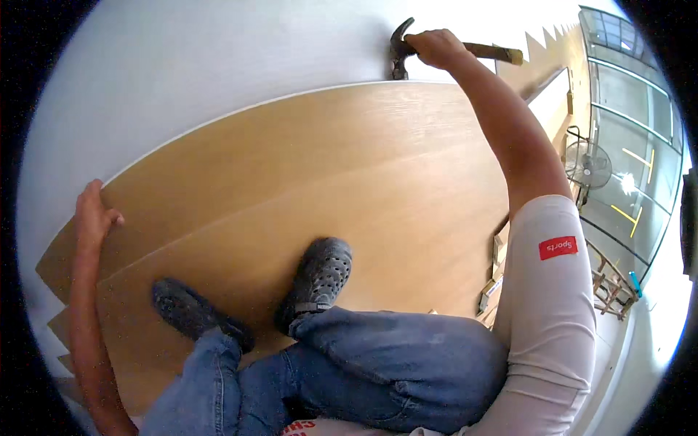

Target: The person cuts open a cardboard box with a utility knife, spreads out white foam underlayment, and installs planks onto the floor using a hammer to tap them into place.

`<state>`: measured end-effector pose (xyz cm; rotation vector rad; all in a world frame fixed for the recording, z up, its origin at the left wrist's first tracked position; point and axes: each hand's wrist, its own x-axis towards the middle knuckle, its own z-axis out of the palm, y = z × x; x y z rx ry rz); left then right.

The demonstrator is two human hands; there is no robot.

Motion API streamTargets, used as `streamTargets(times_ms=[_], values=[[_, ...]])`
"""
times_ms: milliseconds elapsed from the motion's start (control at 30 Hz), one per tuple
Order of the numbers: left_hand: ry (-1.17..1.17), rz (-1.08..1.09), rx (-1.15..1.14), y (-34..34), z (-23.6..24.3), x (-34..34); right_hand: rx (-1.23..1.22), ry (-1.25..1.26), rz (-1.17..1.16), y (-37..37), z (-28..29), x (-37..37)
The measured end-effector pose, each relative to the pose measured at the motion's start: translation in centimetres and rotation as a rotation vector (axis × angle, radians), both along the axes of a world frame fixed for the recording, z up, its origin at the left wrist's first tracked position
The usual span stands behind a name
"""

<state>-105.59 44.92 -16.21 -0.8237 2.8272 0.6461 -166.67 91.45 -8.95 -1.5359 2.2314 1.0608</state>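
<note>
My right hand [436, 49] is wrapped round the handle of a claw hammer [399, 49], close up to its dark metal head. The claw points away from me, and the striking face is down at the far edge of a light-brown wood plank [349, 109]; whether it touches the edge, I cannot tell. The end of the handle sticks out to the right of my fist. At the left end of the same plank my left hand [93, 213] lies over the far edge, thumb spread from the fingers, with nothing visible gripped in it.
White sheeting [218, 58] covers the floor beyond the planks. Plank ends step in a zigzag at left and far right. My dark clogs [323, 269] rest on the laid planks. A standing fan [589, 164], a wooden stool [611, 287] and glass panels [629, 109] are at the right.
</note>
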Motion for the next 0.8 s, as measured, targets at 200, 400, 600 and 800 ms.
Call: streamTargets(times_ms=[200, 400, 600, 800], values=[[-0.124, 0.181, 0.255, -1.7, -1.7, 0.9, -0.368, -0.08, 0.191, -0.8, -1.4, -4.2], [0.054, 0.042, 0.341, -1.8, -1.0, 0.7, -0.001, -0.084, 0.125, -1.7, 0.0, -1.5], [-0.141, -0.017, 0.104, -2.7, -1.7, 1.2, -0.23, -0.12, 0.172, -0.6, -0.4, -1.1], [-0.319, 0.045, 0.326, -1.1, 0.2, -0.8, -0.296, -0.146, -0.089, 2.3, -2.5, -1.8]])
